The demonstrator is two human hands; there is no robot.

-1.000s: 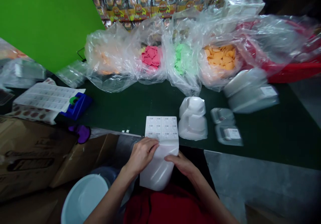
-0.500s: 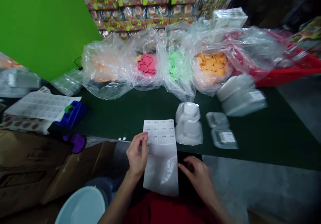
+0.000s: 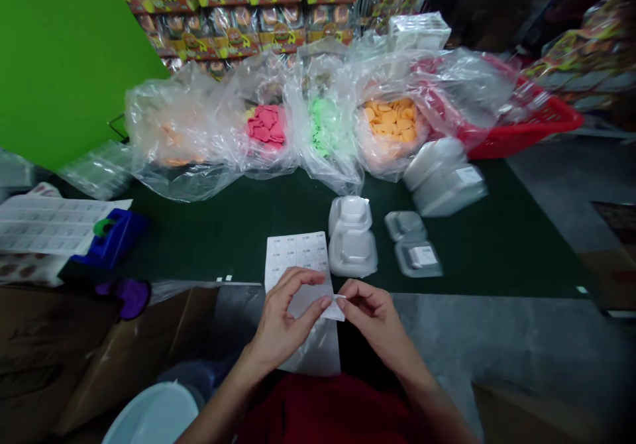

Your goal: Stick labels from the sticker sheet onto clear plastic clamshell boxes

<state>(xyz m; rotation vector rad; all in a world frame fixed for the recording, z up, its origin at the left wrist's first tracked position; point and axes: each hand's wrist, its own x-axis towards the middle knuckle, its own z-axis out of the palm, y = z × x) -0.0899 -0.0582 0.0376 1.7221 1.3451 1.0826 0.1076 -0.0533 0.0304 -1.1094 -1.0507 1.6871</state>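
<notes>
A white sticker sheet (image 3: 297,255) hangs over the near edge of the dark green table (image 3: 223,232), its lower part bare backing. My left hand (image 3: 285,321) rests on the sheet with thumb and fingers pinched at its right edge. My right hand (image 3: 370,315) meets it there, pinching a small white sticker (image 3: 340,298) between thumb and forefinger. A stack of white clamshell containers (image 3: 351,236) stands just beyond the sheet, to its right. Two small clear lidded containers (image 3: 415,252) lie to the right of that.
Along the back stand clear bags of orange (image 3: 390,118), green (image 3: 322,122) and pink pieces (image 3: 265,124). A red basket (image 3: 527,126) sits back right. A blue tape dispenser (image 3: 112,238) and more sticker sheets (image 3: 50,222) lie left. Cardboard boxes (image 3: 74,351) and a pale bucket (image 3: 154,417) are near left.
My right hand came back up from beside the sheet to its right edge and now pinches a small sticker there. My left hand shifted down the sheet. The view swung right.
</notes>
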